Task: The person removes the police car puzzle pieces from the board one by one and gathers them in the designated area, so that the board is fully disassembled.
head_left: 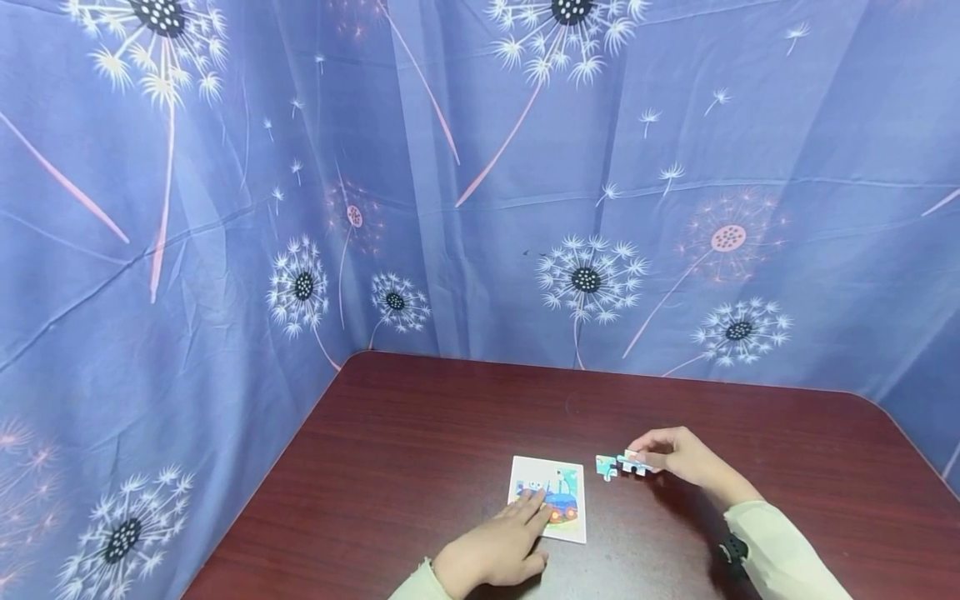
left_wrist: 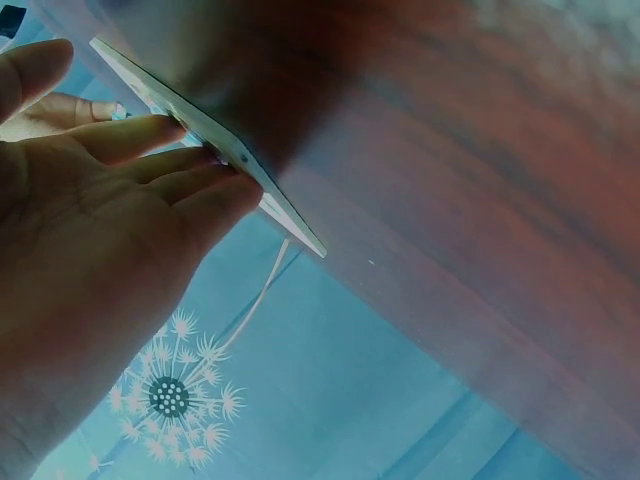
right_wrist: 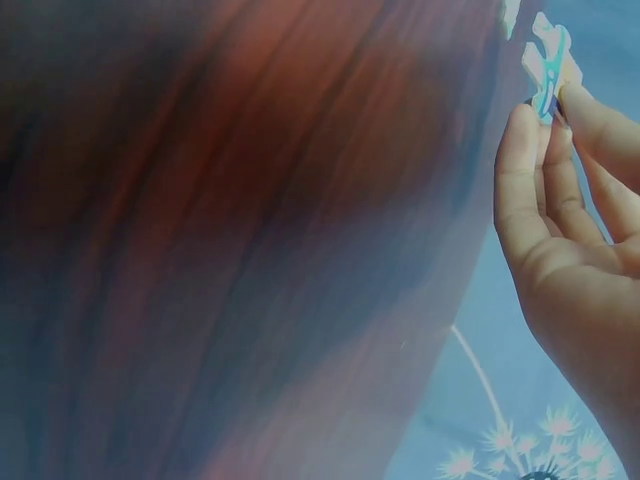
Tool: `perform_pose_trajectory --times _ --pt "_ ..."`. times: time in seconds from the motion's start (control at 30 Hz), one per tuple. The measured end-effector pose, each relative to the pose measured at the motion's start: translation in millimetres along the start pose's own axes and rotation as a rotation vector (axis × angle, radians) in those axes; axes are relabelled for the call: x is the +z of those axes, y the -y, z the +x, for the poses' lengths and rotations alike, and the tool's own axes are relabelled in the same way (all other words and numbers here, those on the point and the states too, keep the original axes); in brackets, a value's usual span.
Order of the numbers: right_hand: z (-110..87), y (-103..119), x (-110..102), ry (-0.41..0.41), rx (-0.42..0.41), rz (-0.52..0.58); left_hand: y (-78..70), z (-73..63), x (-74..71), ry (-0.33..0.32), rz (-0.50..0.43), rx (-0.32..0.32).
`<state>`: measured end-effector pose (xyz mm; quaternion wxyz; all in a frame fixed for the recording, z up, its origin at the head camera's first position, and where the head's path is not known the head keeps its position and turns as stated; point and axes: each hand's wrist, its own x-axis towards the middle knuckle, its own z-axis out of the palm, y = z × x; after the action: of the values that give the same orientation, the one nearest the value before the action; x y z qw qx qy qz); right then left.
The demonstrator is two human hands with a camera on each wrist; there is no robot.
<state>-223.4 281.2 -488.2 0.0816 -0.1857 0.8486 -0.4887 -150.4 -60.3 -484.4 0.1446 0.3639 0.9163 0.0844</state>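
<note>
A small white-bordered jigsaw puzzle point(head_left: 572, 534) with a picture of a blue vehicle lies on the table. My left hand point(head_left: 501, 543) rests on its lower left part, fingers extended and covering some of the picture. In the left wrist view the fingertips of the left hand point(left_wrist: 130, 205) lie on the thin puzzle board point(left_wrist: 296, 222). To the right, my right hand point(head_left: 686, 457) pinches a puzzle piece point(head_left: 634, 463) between thumb and fingers. That puzzle piece point(right_wrist: 552, 70) also shows at the fingertips in the right wrist view. Close beside it lies another puzzle piece point(head_left: 604, 465).
The dark red-brown wooden table point(head_left: 420, 425) extends around both hands. A blue curtain point(head_left: 480, 275) printed with dandelions hangs along its back and left edges. A dark round object point(head_left: 733, 548) sits at the right sleeve's cuff.
</note>
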Motion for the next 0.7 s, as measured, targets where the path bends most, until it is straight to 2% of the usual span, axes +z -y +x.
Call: perform_pose_trajectory --times 0.33,0.7 --pt "-4.9 -9.4 -6.5 0.022 0.064 0.006 -1.0 -1.3 -2.1 0.006 0.005 -0.013" --pt "-3.3 -7.0 -3.2 -0.014 0.063 -0.060 -0.9 -1.1 -3.3 0.012 0.009 0.000"
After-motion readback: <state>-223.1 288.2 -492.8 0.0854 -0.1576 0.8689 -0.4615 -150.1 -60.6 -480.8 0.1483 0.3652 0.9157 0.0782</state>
